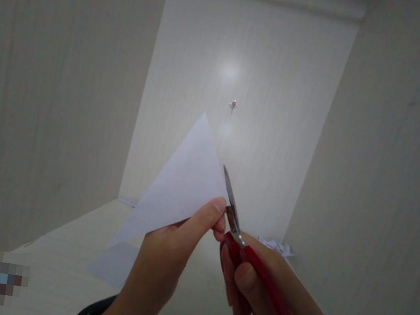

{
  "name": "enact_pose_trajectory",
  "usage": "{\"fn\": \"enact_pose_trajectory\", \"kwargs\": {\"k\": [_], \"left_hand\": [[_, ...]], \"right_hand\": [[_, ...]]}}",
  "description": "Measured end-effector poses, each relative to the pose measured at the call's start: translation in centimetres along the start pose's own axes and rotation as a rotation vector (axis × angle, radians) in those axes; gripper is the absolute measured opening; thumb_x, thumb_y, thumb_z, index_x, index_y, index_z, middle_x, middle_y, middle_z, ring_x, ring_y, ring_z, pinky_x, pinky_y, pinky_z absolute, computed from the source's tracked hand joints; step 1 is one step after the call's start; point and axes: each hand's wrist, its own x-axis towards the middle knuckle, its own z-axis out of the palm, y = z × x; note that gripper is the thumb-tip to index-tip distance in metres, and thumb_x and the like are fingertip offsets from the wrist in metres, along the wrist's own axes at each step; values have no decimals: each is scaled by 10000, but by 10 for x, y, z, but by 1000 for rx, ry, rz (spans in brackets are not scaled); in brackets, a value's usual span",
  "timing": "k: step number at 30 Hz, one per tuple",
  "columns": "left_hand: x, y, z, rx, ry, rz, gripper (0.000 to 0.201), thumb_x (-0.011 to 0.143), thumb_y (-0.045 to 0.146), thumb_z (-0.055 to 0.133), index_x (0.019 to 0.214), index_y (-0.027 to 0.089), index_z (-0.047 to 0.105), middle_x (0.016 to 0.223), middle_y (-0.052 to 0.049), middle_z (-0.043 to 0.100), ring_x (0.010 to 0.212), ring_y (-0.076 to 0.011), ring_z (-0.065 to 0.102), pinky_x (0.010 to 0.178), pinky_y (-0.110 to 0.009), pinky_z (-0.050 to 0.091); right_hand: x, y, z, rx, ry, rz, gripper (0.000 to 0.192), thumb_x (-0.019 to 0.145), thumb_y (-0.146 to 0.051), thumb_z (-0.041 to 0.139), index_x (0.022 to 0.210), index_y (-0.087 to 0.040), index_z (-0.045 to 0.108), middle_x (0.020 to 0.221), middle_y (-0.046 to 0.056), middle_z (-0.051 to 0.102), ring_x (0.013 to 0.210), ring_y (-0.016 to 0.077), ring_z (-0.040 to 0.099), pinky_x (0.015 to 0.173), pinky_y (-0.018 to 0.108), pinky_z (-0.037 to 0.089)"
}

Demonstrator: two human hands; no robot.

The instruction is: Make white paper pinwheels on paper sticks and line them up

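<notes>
A white paper triangle [180, 184] is held up with its point toward the top. My left hand [173, 251] pinches its lower right corner between thumb and fingers. My right hand [250, 288] grips a pair of scissors [238, 237] with red handles and metal blades. The blades are parted and point up and to the left. They sit at the pinched corner, right beside the left fingertips. Whether the paper lies between the blades I cannot tell.
A second piece of white paper [112, 264] lies on the pale surface below the triangle. Crumpled paper scraps [277, 247] rest at the foot of the back panel [283, 84]. Panels rise on the left [58, 94] and right [392, 167]. A small fitting [233, 105] is on the back panel.
</notes>
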Motion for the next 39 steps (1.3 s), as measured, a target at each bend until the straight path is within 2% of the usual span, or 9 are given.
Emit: {"fn": "enact_pose_trajectory", "kwargs": {"k": [5, 10, 20, 26, 30, 35, 39], "left_hand": [[1, 0, -1, 66, -1, 19, 381, 847, 324, 557, 487, 211, 508, 559, 45, 564, 589, -125, 537, 712, -235, 431], [0, 1, -2, 137, -11, 31, 378, 865, 321, 539, 502, 216, 530, 564, 47, 583, 594, -127, 547, 741, -234, 435], [1, 2, 3, -53, -6, -12, 354, 840, 301, 566, 500, 208, 527, 561, 38, 576, 590, -122, 550, 684, -225, 460], [0, 7, 4, -14, -17, -21, 359, 826, 275, 558, 475, 207, 525, 529, 35, 572, 563, -122, 564, 677, -223, 483], [-1, 5, 4, -72, -32, -38, 345, 833, 309, 556, 503, 209, 527, 558, 35, 583, 600, -127, 582, 704, -229, 484], [0, 4, 5, -33, -9, -20, 356, 825, 319, 553, 493, 202, 508, 555, 18, 582, 610, -143, 590, 708, -261, 486], [0, 6, 7, -68, 23, 20, 378, 814, 301, 575, 463, 201, 476, 545, 10, 565, 602, -149, 580, 684, -275, 489]], "right_hand": [[5, -2, -7, 18, -49, 7, 538, 812, -738, 398, 761, -215, 512, 557, -36, 464, 490, 99, 469, 450, 214, 379], [3, 1, -7, -21, -22, 26, 537, 809, -732, 415, 771, -213, 549, 548, -25, 494, 498, 107, 481, 474, 226, 391], [0, 4, -7, -2, 43, 44, 452, 808, -658, 520, 799, -213, 595, 572, -2, 563, 527, 123, 533, 454, 214, 412], [0, 8, -6, 5, 45, 79, 437, 825, -629, 521, 781, -200, 591, 576, -6, 564, 481, 104, 516, 424, 201, 398], [0, 9, -5, 7, 53, 80, 430, 832, -622, 517, 811, -200, 596, 599, -7, 568, 487, 100, 525, 415, 190, 389], [8, 5, -2, 88, 41, 100, 539, 780, -731, 470, 759, -197, 546, 517, -46, 468, 398, 67, 417, 370, 180, 337], [12, -1, -3, 195, 32, 81, 670, 596, -862, 498, 697, -201, 464, 483, -75, 369, 393, 47, 296, 357, 176, 274]]}}
